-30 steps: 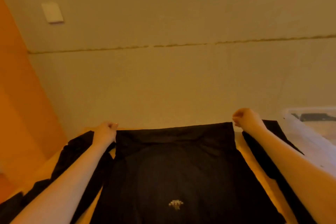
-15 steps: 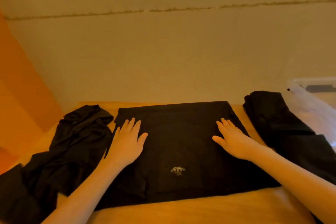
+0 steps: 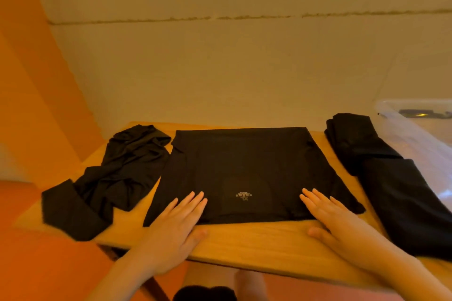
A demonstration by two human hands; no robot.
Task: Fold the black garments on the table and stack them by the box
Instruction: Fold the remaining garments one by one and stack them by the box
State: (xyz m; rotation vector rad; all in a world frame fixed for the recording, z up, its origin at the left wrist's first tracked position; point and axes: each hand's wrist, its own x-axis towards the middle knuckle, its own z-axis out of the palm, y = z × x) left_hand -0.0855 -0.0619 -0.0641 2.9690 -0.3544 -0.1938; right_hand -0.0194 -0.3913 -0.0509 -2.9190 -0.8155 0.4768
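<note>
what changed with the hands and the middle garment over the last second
A second ago both hands gripped the far corners of the flat black garment, fists curled. They let go, and the left hand and right hand slid flat toward its near edge, fingers straight on the cloth. The crumpled garment on the left, the folded stack and the clear box on the right stayed put.

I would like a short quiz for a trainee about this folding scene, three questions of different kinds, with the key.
1. True or false: both hands lie flat on the near edge of the middle garment.
2. Which lies beside the clear box? A) the crumpled garment B) the folded stack
3. Fill in: the left hand and right hand grip ____.

Key: 1 true; 2 B; 3 nothing.
</note>
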